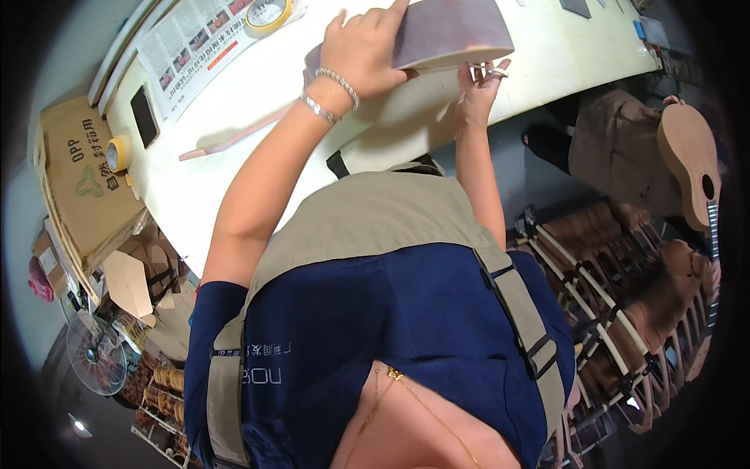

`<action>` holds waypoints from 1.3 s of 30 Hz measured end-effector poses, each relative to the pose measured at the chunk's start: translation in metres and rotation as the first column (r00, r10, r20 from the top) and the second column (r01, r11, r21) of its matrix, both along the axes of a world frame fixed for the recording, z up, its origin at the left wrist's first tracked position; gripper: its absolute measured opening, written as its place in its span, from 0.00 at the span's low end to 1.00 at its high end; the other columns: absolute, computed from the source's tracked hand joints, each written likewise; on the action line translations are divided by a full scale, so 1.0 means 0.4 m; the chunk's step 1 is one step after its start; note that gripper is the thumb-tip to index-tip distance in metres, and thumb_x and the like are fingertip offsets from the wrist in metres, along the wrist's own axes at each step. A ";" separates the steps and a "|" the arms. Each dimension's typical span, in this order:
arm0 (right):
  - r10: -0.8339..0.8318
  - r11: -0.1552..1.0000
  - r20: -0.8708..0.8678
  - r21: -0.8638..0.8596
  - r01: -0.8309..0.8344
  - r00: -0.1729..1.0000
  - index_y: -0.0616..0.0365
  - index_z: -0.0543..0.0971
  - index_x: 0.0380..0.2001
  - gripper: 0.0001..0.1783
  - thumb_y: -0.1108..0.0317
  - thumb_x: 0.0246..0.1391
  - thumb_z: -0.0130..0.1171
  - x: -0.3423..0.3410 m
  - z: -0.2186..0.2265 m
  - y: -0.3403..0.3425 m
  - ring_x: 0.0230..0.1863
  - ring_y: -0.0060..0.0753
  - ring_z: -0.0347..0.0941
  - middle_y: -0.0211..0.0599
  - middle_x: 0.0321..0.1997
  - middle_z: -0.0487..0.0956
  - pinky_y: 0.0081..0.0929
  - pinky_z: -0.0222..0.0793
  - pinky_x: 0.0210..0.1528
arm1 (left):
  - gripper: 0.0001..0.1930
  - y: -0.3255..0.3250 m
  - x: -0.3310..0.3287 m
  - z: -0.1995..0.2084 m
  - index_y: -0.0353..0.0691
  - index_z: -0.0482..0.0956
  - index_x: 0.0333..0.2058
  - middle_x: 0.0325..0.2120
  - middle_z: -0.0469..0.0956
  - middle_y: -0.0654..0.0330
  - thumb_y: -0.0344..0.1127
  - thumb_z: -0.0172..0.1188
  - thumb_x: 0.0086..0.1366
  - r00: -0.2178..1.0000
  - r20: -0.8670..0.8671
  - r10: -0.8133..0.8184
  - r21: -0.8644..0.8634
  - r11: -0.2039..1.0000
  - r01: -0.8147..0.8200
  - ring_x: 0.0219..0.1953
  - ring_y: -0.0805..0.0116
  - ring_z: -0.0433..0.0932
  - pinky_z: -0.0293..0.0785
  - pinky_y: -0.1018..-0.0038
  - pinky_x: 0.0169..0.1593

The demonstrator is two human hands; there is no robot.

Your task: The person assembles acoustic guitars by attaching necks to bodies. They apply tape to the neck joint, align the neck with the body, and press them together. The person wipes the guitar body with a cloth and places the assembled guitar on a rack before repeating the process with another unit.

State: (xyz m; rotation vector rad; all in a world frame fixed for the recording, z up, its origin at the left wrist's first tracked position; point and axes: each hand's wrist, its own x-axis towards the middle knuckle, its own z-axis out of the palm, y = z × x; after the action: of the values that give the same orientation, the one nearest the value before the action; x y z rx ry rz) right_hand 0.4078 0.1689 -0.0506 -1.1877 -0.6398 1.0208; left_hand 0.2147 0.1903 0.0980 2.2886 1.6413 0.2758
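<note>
A ukulele-shaped wooden body (457, 30), greyish purple with a pale edge, lies at the far side of the table in front of me. My left hand (363, 45) reaches over its left part, thumb along the near edge and fingers on the upper surface. A slim reddish-brown neck (234, 139) slants out to the left, partly hidden by my left forearm. At the body's near right edge is my right hand (476, 92), palm turned up and fingers curled. A small silvery-white piece crosses those fingers; whether it is a tool or a ring is unclear.
On the white table (375, 121) lie a newspaper (176, 70), a yellow tape roll (268, 14) and a phone (144, 116). Another tape roll (119, 153) rests by a cardboard box (78, 180) at left. To the right, a person holds a pale ukulele (687, 152) near racked instrument parts (625, 289).
</note>
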 end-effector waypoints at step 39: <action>0.722 0.354 0.268 0.650 -0.673 0.638 0.47 0.21 0.63 0.57 0.89 0.33 0.35 -0.406 0.664 -0.120 0.58 0.43 0.65 0.54 0.65 0.50 0.37 0.64 0.58 | 0.11 -0.457 -0.447 0.343 0.61 0.81 0.28 0.60 0.47 0.49 0.50 0.69 0.45 0.978 -0.139 0.154 0.946 0.312 0.085 0.64 0.46 0.41 0.41 0.51 0.63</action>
State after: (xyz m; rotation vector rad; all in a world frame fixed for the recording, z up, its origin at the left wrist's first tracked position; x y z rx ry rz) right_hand 0.2455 0.1211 0.2151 -0.1091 -1.4254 1.3244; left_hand 0.0359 0.0075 0.2354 3.1726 1.8979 1.4554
